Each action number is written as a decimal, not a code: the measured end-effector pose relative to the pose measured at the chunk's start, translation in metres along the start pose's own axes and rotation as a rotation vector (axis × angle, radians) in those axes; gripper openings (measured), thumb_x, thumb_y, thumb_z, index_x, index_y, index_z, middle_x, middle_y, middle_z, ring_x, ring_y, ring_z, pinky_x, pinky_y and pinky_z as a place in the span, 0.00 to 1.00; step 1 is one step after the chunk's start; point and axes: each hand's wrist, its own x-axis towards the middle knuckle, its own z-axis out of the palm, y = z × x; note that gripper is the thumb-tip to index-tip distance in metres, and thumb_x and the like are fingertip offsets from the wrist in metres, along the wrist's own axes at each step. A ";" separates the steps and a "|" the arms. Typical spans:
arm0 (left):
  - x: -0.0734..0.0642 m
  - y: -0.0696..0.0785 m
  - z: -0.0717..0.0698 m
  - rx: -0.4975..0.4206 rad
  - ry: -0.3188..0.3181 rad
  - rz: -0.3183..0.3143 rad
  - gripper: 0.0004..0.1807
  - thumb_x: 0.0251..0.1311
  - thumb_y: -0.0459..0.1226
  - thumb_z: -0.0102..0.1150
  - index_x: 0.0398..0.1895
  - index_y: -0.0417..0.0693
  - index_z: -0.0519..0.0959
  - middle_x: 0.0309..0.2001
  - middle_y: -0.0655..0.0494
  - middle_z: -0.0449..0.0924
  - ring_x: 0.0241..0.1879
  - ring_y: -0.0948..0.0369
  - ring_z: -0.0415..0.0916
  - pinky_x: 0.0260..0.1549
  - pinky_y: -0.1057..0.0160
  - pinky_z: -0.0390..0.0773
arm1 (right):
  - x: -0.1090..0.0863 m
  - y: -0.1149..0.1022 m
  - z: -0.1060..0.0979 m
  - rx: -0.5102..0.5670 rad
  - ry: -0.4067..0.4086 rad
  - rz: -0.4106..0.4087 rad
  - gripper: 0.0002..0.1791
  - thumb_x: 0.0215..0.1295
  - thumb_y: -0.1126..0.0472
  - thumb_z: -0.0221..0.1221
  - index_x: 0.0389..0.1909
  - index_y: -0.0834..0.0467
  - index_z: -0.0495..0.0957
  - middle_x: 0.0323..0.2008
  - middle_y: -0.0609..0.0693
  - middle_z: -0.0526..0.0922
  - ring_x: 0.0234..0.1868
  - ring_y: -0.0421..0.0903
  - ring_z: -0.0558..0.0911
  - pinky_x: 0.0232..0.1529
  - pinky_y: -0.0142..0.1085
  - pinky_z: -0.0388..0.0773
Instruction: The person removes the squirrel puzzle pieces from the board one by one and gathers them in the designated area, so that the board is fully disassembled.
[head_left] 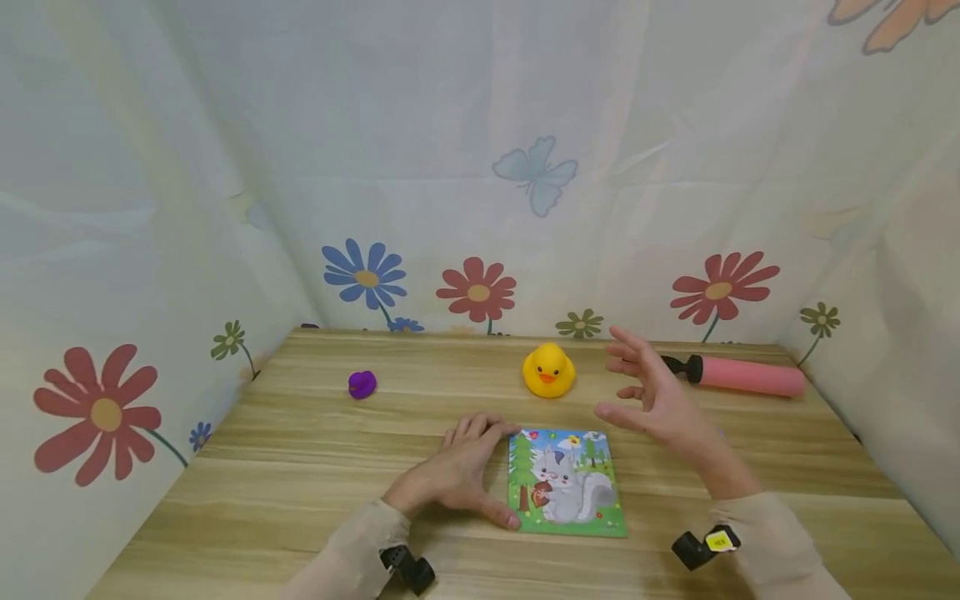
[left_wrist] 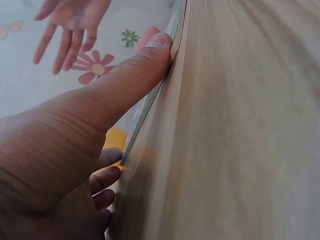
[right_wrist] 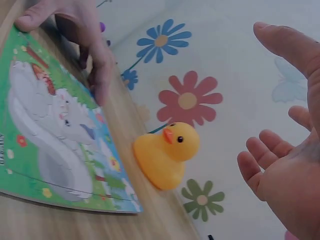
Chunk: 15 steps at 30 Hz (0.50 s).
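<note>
A square picture board [head_left: 567, 483] with a grey squirrel lies on the wooden table near its front. My left hand [head_left: 461, 475] holds the board along its left edge, thumb at the near corner and index finger at the far corner. In the left wrist view the thumb [left_wrist: 127, 77] presses on the board's thin edge. My right hand [head_left: 660, 396] is raised above the table to the right of the board, fingers spread and holding nothing. Behind the board sits a yellow rubber duck [head_left: 549, 372], which the right wrist view also shows upright and apart from both hands.
A small purple duck [head_left: 362, 385] stands at the back left of the table [head_left: 300, 500]. At the back right lies a pink cylinder [head_left: 750, 377] with a black end, partly behind my right hand. Flower-printed cloth [head_left: 420, 167] hangs around the back and sides.
</note>
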 end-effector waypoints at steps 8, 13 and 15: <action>0.000 0.001 -0.001 0.002 0.008 0.004 0.71 0.41 0.70 0.87 0.87 0.58 0.62 0.82 0.46 0.59 0.79 0.45 0.56 0.79 0.33 0.57 | 0.000 0.022 0.020 0.007 -0.070 0.095 0.53 0.73 0.55 0.75 0.90 0.45 0.53 0.79 0.60 0.68 0.72 0.63 0.72 0.64 0.51 0.77; 0.000 0.002 -0.001 0.006 0.007 0.003 0.71 0.42 0.70 0.87 0.87 0.56 0.62 0.82 0.46 0.59 0.79 0.44 0.56 0.79 0.32 0.56 | -0.001 0.035 0.034 0.013 -0.122 0.141 0.53 0.70 0.50 0.77 0.89 0.49 0.56 0.76 0.62 0.70 0.70 0.66 0.72 0.65 0.54 0.78; 0.000 0.003 -0.001 0.004 0.003 -0.001 0.70 0.43 0.70 0.87 0.87 0.57 0.62 0.82 0.47 0.58 0.79 0.45 0.55 0.79 0.32 0.56 | -0.001 0.038 0.038 0.012 -0.139 0.156 0.53 0.70 0.49 0.77 0.88 0.50 0.58 0.76 0.63 0.71 0.70 0.66 0.72 0.65 0.54 0.78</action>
